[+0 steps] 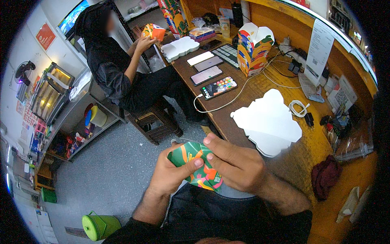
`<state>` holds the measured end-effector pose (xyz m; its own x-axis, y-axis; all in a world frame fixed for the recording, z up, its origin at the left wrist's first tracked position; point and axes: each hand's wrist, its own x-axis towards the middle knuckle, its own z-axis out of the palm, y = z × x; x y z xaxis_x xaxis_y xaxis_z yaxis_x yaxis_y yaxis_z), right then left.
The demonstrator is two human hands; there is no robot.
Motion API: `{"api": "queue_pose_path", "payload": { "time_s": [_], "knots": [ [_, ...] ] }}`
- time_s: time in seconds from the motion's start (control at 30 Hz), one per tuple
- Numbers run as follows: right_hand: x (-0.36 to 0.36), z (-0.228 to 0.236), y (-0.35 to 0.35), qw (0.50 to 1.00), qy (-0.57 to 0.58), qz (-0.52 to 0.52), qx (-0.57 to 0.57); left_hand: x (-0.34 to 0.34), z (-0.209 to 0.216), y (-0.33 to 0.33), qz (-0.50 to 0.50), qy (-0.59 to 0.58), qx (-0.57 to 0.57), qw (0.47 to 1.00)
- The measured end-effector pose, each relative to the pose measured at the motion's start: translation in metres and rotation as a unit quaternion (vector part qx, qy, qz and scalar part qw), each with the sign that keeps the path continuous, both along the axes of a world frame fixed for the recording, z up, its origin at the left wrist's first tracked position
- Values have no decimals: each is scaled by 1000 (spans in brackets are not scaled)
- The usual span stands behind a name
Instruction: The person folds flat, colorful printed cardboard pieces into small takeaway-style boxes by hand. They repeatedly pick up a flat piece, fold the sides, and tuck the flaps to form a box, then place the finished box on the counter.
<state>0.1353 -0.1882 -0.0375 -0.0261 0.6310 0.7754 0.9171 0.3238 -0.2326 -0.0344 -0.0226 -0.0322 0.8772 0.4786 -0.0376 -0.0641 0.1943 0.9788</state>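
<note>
A green printed paper food box (pixel 195 162), partly folded, is held over my lap. My left hand (pixel 172 168) grips its left side, with the thumb across the front panel. At its upper right edge, my right hand (pixel 235 162) pinches the board between thumb and fingers. Just beyond my right hand, a stack of flat white box blanks (pixel 268 122) lies on the wooden desk (pixel 227 122). A stack of folded boxes (pixel 254 49) with colourful prints stands farther back on the desk.
Several phones (pixel 219 87) lie beside a keyboard (pixel 226 55), with a white cable (pixel 299 109) near the blanks. To the left, a seated co-worker (pixel 118 61) holds an orange box (pixel 152 31) beside more white blanks (pixel 180 49). A green bucket (pixel 99 226) stands on the floor.
</note>
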Motion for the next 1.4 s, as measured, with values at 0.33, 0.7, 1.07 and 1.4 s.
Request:
{"api": "queue_pose_path", "payload": {
  "time_s": [0.33,0.7,1.07,1.4],
  "knots": [
    [4,35,-7,878,350,213,-248,-21,23,3,27,6,137,990],
    [15,-8,10,842,374,296,-253,-28,24,-1,-17,-32,147,988],
    [3,-5,9,873,360,254,-208,-23,26,0,-24,-42,197,979],
    [1,-13,8,962,172,173,-121,-25,26,7,-32,-93,473,876]
  ]
}}
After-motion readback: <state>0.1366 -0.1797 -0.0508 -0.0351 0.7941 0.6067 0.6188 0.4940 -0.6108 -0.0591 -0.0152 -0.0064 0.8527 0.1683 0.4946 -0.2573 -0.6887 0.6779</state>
